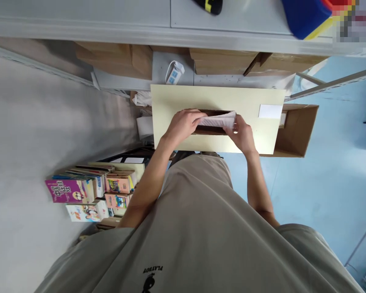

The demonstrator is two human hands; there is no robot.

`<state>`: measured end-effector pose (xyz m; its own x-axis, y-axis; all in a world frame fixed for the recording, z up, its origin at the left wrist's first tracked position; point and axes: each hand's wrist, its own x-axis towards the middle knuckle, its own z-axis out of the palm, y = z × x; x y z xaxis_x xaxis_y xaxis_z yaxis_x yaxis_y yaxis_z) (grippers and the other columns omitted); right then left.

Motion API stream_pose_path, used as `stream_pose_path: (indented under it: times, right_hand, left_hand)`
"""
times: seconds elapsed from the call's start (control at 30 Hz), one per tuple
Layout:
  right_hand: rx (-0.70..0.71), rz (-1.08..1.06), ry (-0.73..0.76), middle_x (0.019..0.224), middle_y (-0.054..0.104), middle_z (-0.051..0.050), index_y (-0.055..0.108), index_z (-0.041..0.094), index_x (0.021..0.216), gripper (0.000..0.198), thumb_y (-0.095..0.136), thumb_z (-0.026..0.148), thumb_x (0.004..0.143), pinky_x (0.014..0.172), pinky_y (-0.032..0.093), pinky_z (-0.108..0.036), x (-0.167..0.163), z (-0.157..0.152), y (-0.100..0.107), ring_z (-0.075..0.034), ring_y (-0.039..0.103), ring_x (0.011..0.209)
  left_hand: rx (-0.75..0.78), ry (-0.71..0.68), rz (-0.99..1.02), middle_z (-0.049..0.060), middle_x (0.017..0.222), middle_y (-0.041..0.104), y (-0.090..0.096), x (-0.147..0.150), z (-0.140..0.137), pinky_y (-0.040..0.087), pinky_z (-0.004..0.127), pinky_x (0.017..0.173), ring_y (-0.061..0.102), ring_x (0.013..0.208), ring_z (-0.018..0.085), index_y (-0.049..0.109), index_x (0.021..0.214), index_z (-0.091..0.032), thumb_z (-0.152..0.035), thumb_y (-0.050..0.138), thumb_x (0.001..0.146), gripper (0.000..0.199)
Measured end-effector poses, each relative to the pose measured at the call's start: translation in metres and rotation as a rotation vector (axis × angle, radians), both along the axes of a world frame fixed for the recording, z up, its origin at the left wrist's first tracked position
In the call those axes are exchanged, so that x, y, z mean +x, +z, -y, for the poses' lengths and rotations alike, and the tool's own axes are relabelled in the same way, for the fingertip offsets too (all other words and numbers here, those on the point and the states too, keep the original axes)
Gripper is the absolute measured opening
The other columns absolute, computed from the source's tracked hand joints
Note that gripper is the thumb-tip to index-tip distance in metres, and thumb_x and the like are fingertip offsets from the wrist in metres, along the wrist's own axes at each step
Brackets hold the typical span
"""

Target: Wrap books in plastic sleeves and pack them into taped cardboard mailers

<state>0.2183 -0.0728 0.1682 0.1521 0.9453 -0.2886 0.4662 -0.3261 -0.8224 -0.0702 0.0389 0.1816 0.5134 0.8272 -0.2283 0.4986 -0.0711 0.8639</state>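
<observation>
Between my two hands is a white printed paper [218,120], tilted inside the opening of a small brown cardboard box [210,130]. My left hand [184,124] closes on the paper's left end, with its fingers over the box's left side. The fingers of my right hand [242,133] pinch the paper's right end near the box's right side. The box stands on a pale cream board [167,97]. Part of the box is hidden by my hands and the paper. A small white card [270,111] lies on the board's right part.
An open cardboard carton [295,132] sits beside the board's right end. Behind are a power strip [175,73] and larger boxes [225,61] under a grey shelf [110,24]. Stacked books [70,191] stand at lower left; white rolls [144,127] lie left of the board.
</observation>
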Motion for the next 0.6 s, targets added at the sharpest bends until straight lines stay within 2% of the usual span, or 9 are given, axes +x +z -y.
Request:
stream_pose_path:
  times: [0.1,0.23,0.3,0.37,0.47,0.6]
  right_hand:
    - [-0.049,0.158,0.124,0.128,0.088,-0.012,0.072,0.027,0.159,0.054,0.078,0.032,0.106,0.108,0.072,-0.061,0.001,-0.002,-0.007,-0.036,0.085,0.111]
    - [-0.05,0.39,0.276,0.151,0.083,-0.017,0.068,0.024,0.167,0.06,0.069,0.023,0.107,0.105,0.072,-0.058,-0.005,-0.009,0.0,-0.039,0.083,0.121]
    - [-0.017,0.465,0.335,0.15,0.082,-0.017,0.072,0.023,0.163,0.055,0.066,0.019,0.109,0.108,0.07,-0.056,-0.011,-0.013,0.005,-0.039,0.081,0.128]
    - [-0.007,0.531,0.384,0.142,0.085,-0.017,0.08,0.023,0.152,0.047,0.06,0.015,0.111,0.11,0.068,-0.052,-0.016,-0.017,0.007,-0.038,0.08,0.13]
    - [-0.037,0.604,0.422,0.132,0.087,-0.017,0.087,0.023,0.137,0.042,0.055,0.012,0.113,0.11,0.065,-0.049,-0.023,-0.024,0.005,-0.036,0.081,0.123]
    - [-0.11,0.641,0.428,0.131,0.087,-0.019,0.089,0.019,0.134,0.042,0.053,0.01,0.114,0.112,0.063,-0.051,-0.026,-0.029,-0.002,-0.036,0.081,0.124]
  left_hand:
    - [0.092,-0.095,-0.218,0.007,0.13,0.089,0.004,0.01,0.007,0.059,0.052,0.123,0.079,0.131,0.037,0.093,0.125,-0.028,-0.019,0.07,0.111,0.029]
    - [0.128,-0.159,-0.442,0.007,0.138,0.089,0.002,0.022,0.013,0.062,0.045,0.113,0.08,0.131,0.033,0.093,0.132,-0.031,-0.018,0.062,0.113,0.038]
    - [0.143,-0.194,-0.478,0.006,0.138,0.089,-0.001,0.027,0.015,0.063,0.043,0.11,0.081,0.13,0.033,0.093,0.135,-0.031,-0.017,0.061,0.113,0.041]
    - [0.154,-0.217,-0.482,0.007,0.137,0.09,-0.005,0.031,0.016,0.064,0.043,0.11,0.082,0.129,0.033,0.093,0.136,-0.032,-0.016,0.062,0.112,0.042]
    - [0.141,-0.243,-0.48,0.011,0.138,0.09,-0.014,0.036,0.015,0.064,0.046,0.113,0.084,0.129,0.036,0.092,0.138,-0.028,-0.012,0.063,0.11,0.043]
    - [0.083,-0.201,-0.456,0.016,0.136,0.09,-0.028,0.042,0.016,0.065,0.051,0.116,0.086,0.127,0.04,0.092,0.14,-0.023,-0.011,0.065,0.109,0.042]
